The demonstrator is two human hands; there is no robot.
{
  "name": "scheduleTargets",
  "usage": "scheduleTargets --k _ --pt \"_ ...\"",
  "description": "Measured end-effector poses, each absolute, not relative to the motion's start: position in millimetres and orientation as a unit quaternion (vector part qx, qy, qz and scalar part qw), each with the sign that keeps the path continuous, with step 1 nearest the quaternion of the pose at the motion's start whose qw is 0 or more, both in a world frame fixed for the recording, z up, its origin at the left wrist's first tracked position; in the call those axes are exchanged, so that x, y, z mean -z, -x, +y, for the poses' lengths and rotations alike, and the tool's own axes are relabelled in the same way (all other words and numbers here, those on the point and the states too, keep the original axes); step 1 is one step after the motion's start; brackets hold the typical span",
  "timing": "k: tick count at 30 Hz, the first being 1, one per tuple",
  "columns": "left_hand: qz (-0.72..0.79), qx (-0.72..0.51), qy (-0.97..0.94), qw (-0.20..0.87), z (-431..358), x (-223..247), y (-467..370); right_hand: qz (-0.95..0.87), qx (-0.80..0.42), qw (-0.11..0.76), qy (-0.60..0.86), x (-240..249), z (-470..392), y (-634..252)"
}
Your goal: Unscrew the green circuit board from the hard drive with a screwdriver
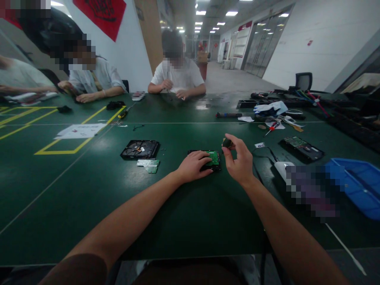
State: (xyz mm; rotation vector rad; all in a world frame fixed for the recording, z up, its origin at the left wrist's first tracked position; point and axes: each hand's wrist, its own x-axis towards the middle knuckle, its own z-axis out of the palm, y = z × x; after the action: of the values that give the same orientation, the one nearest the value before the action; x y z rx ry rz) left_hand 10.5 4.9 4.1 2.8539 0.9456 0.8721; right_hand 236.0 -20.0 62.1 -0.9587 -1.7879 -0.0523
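A hard drive (215, 158) with a green circuit board facing up lies flat on the table in front of me. My left hand (194, 165) rests over its left part, fingers on top and thumb along the near edge, gripping it. My right hand (239, 158) is raised just right of the drive, thumb and fingers pinching a screwdriver (227, 143) by its dark, rounded handle; its tip is hard to make out. Left of my hands lies another hard drive (141, 149), with a loose circuit board (148, 165) before it and tiny screws (163, 149) beside it.
On the right are another hard drive (303, 149), a blue bin (356, 186), a pale device with a cable (283, 168), gloves (271, 107) and a red screwdriver (273, 126). A paper sheet (81, 130) and a yellow-black screwdriver (123, 113) lie left. Several people sit across the green table (178, 221).
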Motion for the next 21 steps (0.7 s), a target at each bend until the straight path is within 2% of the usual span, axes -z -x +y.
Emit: scheduleTargets --k 3,10,21 --pt "0.304 -0.279 -0.911 0.005 5.2 -3.5 -10.6 -0.747 -0.007 0.525 0.408 -58.1 -18.3 -237.3" --pt "0.304 -0.278 -0.911 0.007 5.7 -3.1 -10.6 -0.732 0.046 0.535 0.420 -61.0 -18.9 -237.1" --pt "0.304 -0.274 -0.912 0.014 4.9 -5.3 -11.2 -0.737 0.033 0.530 0.418 -60.2 -19.6 -236.8"
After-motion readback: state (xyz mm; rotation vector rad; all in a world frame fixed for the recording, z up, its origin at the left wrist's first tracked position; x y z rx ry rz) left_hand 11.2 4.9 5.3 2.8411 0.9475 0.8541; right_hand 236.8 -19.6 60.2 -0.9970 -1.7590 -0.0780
